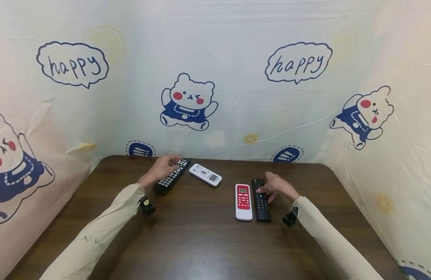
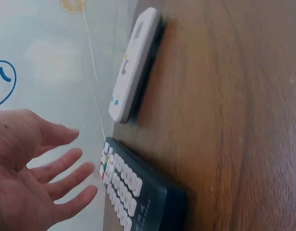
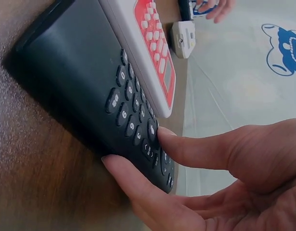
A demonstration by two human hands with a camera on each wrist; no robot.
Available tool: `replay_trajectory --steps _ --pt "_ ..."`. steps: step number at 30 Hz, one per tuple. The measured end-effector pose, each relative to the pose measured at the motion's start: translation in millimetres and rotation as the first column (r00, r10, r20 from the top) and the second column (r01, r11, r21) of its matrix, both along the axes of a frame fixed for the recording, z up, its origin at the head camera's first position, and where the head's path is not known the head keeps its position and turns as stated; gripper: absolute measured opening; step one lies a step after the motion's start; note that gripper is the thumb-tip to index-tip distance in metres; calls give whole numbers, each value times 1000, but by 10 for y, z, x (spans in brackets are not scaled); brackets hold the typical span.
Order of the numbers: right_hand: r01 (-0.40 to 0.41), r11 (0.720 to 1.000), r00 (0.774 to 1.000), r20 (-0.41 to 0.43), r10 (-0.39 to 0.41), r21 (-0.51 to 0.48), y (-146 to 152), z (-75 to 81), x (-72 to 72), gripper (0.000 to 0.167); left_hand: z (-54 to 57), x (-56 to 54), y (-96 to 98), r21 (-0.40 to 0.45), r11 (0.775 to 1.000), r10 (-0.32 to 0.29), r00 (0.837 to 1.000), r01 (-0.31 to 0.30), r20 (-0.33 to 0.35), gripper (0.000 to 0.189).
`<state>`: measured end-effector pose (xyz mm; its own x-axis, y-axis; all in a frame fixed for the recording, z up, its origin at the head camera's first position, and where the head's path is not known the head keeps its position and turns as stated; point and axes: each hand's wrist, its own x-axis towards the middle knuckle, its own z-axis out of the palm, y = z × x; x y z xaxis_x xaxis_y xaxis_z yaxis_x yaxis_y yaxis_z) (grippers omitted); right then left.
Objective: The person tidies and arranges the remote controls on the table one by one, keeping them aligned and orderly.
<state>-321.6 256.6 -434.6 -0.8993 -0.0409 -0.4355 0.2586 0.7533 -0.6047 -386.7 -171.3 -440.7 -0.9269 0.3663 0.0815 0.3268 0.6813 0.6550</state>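
In the head view, my right hand (image 1: 276, 186) grips a slim black remote control (image 1: 262, 208) lying on the table. The right wrist view shows its thumb on the button face and a finger along the side edge of the black remote (image 3: 75, 62). My left hand (image 1: 162, 168) is over a larger black remote with white buttons (image 1: 168, 182). In the left wrist view, the left fingers (image 2: 70, 180) are loosely bent and apart from this remote (image 2: 133, 187). A white remote with a small screen (image 1: 205, 175) lies right of the left hand. A red-and-white remote (image 1: 243, 214) lies beside the slim black one.
The brown wooden table (image 1: 197, 241) has rounded far corners. Behind it and along both sides hangs a pale curtain (image 1: 236, 46) printed with bears and "happy" bubbles. Each wrist carries a small black camera, one by the left cuff (image 1: 146, 207), the other by the right cuff (image 1: 290, 217).
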Motion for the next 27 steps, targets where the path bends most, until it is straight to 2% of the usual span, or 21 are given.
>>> replay_trajectory --steps 6,11,18,23,27 --pt "31 999 999 19 -31 -12 15 -7 7 44 -13 -47 72 104 993 -60 998 58 15 40" --pt "39 999 999 39 -38 -22 12 8 -13 44 -5 -43 157 143 987 -73 997 71 11 44" --pt "23 1000 998 64 -22 -10 -1 51 -38 47 -20 -36 249 36 986 -161 985 163 -55 52" --pt "20 1000 997 80 -19 -10 -6 70 -55 51 -31 -41 322 -32 984 -176 984 175 -26 55" --pt "11 1000 996 85 -10 -11 -7 72 -53 48 -48 -32 417 -121 968 -219 976 218 2 59"
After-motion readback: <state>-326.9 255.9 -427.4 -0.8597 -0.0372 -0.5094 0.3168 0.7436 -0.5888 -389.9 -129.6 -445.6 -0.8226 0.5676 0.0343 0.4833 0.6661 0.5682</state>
